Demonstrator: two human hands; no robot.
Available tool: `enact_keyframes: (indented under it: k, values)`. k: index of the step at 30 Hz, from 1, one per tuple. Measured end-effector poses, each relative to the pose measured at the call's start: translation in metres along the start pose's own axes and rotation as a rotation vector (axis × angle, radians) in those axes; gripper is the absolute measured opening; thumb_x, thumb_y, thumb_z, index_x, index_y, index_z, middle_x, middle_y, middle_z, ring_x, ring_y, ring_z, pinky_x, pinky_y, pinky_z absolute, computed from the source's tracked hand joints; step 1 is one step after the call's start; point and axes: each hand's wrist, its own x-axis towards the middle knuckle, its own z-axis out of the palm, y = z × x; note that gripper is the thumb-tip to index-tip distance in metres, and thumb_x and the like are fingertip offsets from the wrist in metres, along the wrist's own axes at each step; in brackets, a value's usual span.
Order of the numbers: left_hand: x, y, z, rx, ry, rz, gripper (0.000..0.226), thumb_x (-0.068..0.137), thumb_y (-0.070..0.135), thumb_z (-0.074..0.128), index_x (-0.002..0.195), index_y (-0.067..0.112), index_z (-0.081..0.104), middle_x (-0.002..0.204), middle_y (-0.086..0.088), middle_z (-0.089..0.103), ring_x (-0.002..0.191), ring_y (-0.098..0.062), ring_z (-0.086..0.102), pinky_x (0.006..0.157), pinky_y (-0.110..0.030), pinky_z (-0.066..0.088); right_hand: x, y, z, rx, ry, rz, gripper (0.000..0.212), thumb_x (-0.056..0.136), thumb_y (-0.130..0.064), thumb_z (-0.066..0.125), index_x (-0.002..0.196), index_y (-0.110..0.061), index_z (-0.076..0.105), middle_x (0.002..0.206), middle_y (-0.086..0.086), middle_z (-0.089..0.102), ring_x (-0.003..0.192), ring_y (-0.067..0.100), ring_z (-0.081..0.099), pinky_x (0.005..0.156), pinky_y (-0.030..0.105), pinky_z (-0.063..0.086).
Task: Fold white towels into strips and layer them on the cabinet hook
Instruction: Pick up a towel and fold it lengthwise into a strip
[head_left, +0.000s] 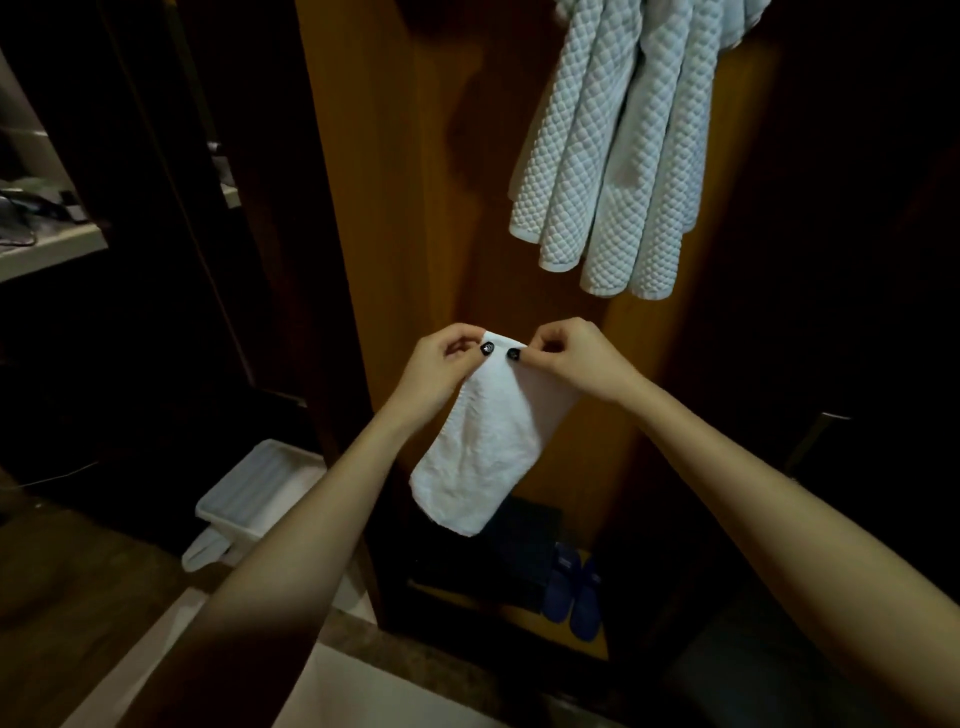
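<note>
A small white towel (480, 447), folded into a narrow strip, hangs down in front of the wooden cabinet panel (415, 208). My left hand (441, 364) pinches its top left corner and my right hand (571, 358) pinches its top right corner, thumbs close together. Above and to the right, several quilted white towels (618, 156) hang in long strips from the top of the cabinet; the hook itself is out of view.
A white plastic bin (254, 493) stands on the floor at lower left. Blue slippers (574, 597) and a dark folded item (498, 561) sit on the cabinet's bottom shelf. A pale shelf with clutter (47, 244) is at the far left. A light counter edge (363, 691) lies below.
</note>
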Motion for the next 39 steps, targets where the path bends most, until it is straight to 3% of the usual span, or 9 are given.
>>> enact_keyframes:
  k: [5, 14, 18, 22, 27, 32, 34, 37, 39]
  values:
    - [0.024, -0.021, -0.01, -0.049, 0.138, 0.004, 0.009, 0.094, 0.01, 0.061, 0.098, 0.017, 0.064, 0.091, 0.003, 0.065, 0.087, -0.007, 0.061, 0.076, -0.012, 0.047, -0.008, 0.031, -0.006, -0.129, 0.06, 0.096, 0.042, 0.093, -0.037, 0.064, 0.066, -0.005, 0.063, 0.059, 0.004, 0.055, 0.052, 0.006, 0.045, 0.052, 0.026, 0.032]
    - [0.011, -0.036, -0.007, -0.11, 0.158, -0.007, 0.01, 0.099, 0.006, 0.05, 0.097, 0.015, 0.055, 0.071, -0.003, 0.06, 0.041, -0.004, 0.054, 0.045, -0.015, 0.043, -0.027, 0.014, 0.038, 0.323, 0.545, 0.191, 0.032, 0.083, -0.016, 0.075, 0.07, -0.023, 0.047, 0.065, -0.013, 0.052, 0.058, -0.001, 0.045, 0.053, 0.021, 0.036]
    - [-0.012, -0.045, -0.017, -0.305, 0.085, -0.121, 0.012, 0.101, 0.01, 0.047, 0.099, 0.018, 0.056, 0.075, -0.006, 0.069, 0.062, -0.013, 0.071, 0.056, -0.018, 0.054, -0.045, 0.003, 0.068, 0.455, 0.559, 0.385, 0.026, 0.083, -0.019, 0.077, 0.103, -0.018, 0.061, 0.102, 0.01, 0.066, 0.09, 0.019, 0.064, 0.073, 0.036, 0.055]
    - [-0.035, -0.067, -0.039, -0.321, -0.01, -0.158, 0.012, 0.099, 0.011, 0.051, 0.098, 0.019, 0.06, 0.063, 0.007, 0.068, 0.058, -0.005, 0.063, 0.052, -0.015, 0.047, -0.078, -0.007, 0.107, 0.713, 0.534, 0.397, 0.014, 0.084, -0.019, 0.075, 0.085, -0.006, 0.072, 0.08, 0.007, 0.072, 0.073, 0.019, 0.07, 0.063, 0.028, 0.054]
    - [-0.054, -0.078, -0.058, -0.414, -0.15, -0.179, 0.008, 0.096, 0.013, 0.057, 0.099, 0.013, 0.065, 0.069, 0.006, 0.067, 0.061, -0.007, 0.061, 0.056, -0.018, 0.049, -0.116, -0.025, 0.135, 0.861, 0.552, 0.423, 0.015, 0.092, -0.022, 0.066, 0.087, -0.01, 0.073, 0.084, 0.006, 0.07, 0.077, 0.021, 0.067, 0.064, 0.029, 0.053]
    - [-0.058, -0.067, -0.076, -0.456, -0.289, -0.112, 0.011, 0.084, 0.03, 0.063, 0.089, 0.023, 0.069, 0.072, 0.013, 0.064, 0.065, -0.002, 0.056, 0.061, -0.014, 0.044, -0.136, -0.049, 0.129, 0.737, 0.558, 0.387, 0.014, 0.093, -0.016, 0.063, 0.088, -0.008, 0.074, 0.077, -0.004, 0.07, 0.075, 0.006, 0.065, 0.064, 0.015, 0.048]
    - [-0.058, -0.06, -0.082, -0.488, -0.41, -0.071, 0.007, 0.084, 0.031, 0.063, 0.085, 0.031, 0.07, 0.084, 0.014, 0.069, 0.084, -0.001, 0.063, 0.075, -0.013, 0.047, -0.139, -0.055, 0.122, 0.678, 0.609, 0.38, 0.012, 0.091, -0.013, 0.066, 0.09, -0.005, 0.074, 0.071, -0.011, 0.068, 0.067, -0.003, 0.062, 0.058, 0.01, 0.044]
    - [-0.056, -0.047, -0.084, -0.617, -0.585, -0.069, 0.01, 0.089, 0.022, 0.056, 0.087, 0.025, 0.065, 0.108, -0.005, 0.072, 0.112, -0.017, 0.063, 0.088, -0.018, 0.049, -0.136, -0.06, 0.112, 0.654, 0.684, 0.363, 0.011, 0.092, -0.013, 0.066, 0.092, -0.006, 0.074, 0.063, -0.015, 0.062, 0.055, -0.005, 0.052, 0.051, 0.009, 0.039]
    - [-0.053, -0.039, -0.083, -0.672, -0.617, -0.111, 0.011, 0.09, 0.018, 0.055, 0.085, 0.023, 0.064, 0.099, -0.009, 0.07, 0.098, -0.019, 0.064, 0.079, -0.019, 0.051, -0.128, -0.067, 0.107, 0.627, 0.707, 0.355, 0.012, 0.093, -0.016, 0.065, 0.093, -0.01, 0.075, 0.067, -0.009, 0.064, 0.058, -0.001, 0.053, 0.052, 0.012, 0.04]
